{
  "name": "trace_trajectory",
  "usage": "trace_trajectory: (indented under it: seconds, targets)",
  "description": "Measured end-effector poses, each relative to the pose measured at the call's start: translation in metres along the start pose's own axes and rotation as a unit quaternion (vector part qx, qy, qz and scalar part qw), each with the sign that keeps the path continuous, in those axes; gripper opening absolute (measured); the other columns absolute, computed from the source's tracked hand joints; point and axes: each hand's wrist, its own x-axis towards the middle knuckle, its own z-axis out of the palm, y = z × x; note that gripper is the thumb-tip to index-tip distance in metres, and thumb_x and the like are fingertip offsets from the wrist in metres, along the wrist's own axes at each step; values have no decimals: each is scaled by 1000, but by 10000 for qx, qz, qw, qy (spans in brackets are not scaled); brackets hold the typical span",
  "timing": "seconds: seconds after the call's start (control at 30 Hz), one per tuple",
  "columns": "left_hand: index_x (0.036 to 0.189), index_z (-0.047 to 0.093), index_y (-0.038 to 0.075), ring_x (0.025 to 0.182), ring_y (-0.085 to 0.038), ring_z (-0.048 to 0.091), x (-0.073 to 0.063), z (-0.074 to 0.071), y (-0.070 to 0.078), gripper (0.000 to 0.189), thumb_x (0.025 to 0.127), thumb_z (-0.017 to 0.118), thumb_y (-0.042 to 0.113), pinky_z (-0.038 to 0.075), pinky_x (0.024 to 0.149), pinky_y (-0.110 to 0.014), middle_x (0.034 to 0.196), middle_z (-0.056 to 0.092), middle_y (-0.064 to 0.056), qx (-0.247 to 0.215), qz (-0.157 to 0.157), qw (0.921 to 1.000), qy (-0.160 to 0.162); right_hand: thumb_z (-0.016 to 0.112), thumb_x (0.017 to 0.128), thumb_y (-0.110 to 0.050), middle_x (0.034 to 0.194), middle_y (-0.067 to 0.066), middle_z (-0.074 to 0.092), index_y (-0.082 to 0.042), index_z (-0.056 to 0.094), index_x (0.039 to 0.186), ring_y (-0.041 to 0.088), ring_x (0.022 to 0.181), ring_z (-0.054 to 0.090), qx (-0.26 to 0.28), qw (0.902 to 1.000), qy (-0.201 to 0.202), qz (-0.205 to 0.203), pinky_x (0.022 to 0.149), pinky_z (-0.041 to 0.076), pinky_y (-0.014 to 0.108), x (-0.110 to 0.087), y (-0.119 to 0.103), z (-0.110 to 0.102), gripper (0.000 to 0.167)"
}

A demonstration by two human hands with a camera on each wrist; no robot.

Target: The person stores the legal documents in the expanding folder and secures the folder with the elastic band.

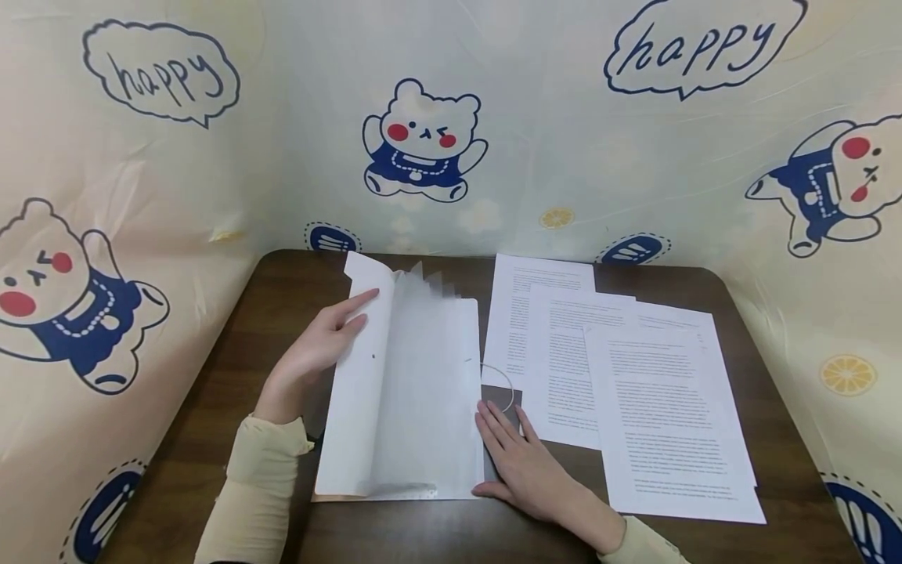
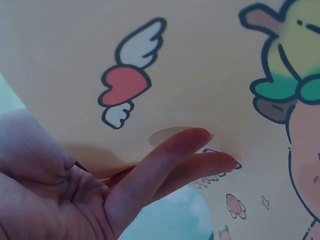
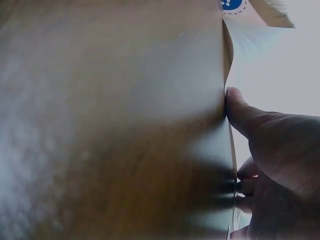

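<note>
A document folder with clear plastic sleeves lies spread on the table, its white front cover raised and curving on the left. My left hand grips that cover, with thumb and a finger over the white inner face. In the left wrist view, other fingers lie against the cover's outer side, printed with a winged heart and cartoon figures. My right hand rests along the folder's right edge, fingers straight and thumb near the lower corner. A thin pale cord loop shows just beyond its fingertips.
Several printed sheets overlap on the right of the dark wooden table, close to my right hand. A dark grey flat piece shows between folder and sheets. A cartoon-printed curtain surrounds the table's back and sides.
</note>
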Motion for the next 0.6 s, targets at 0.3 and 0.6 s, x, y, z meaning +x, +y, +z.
trace_trajectory:
  seconds: [0.3,0.6]
  targets:
    - [174,33,11,171,-49,14,-2,0,-11,57,119,45,17,21,132,-77,185,17,-20,-391,101,9992,-17,65,103,-63,182,17,29,1,35,170,37,169,30,65,9998,158,-105,132,31,68,-2,5,-1,98]
    - [174,31,11,173,-47,8,-1,2,-20,57,119,44,19,14,132,-79,186,14,-17,-621,84,9980,-34,74,101,-52,183,19,26,-5,35,172,42,169,26,633,9972,367,176,133,26,71,-11,17,-9,94]
